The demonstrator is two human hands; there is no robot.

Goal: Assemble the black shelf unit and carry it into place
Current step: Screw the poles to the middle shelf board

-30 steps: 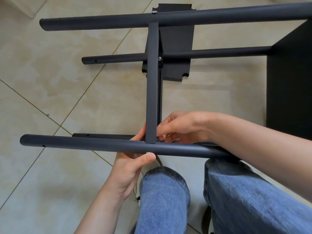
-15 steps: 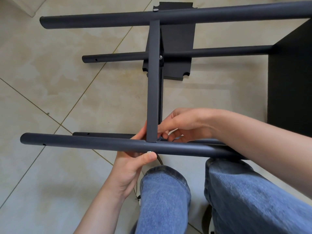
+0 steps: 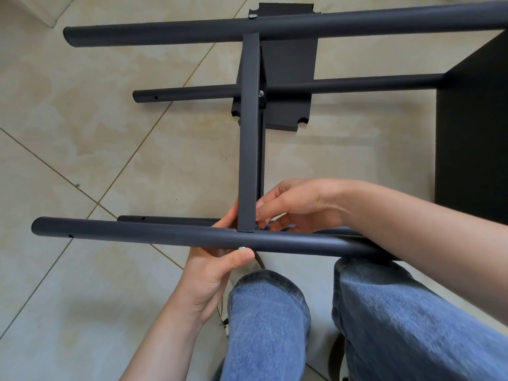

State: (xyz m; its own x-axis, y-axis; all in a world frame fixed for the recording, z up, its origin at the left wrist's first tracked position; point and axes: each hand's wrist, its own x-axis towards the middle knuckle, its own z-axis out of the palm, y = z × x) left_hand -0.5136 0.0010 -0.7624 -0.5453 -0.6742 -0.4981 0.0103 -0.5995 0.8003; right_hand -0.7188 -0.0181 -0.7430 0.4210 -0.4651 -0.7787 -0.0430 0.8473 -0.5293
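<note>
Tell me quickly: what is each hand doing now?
Left hand: holds the near black tube, thumb by the screw head.
Right hand: pinches something small, hidden behind the crossbar.

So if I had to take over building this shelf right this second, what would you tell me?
Left hand: wraps the near tube from below, thumb pressed by a silver screw head.
Right hand: fingertips pinch at the joint where the flat crossbar meets that tube; what they hold is hidden.
Done: the crossbar's far end is screwed to the far tube; a black panel sits at the right ends.
Left: probably fasten this near joint. A loose shelf board lies on the floor, probably still to fit. Then carry it into place.
</note>
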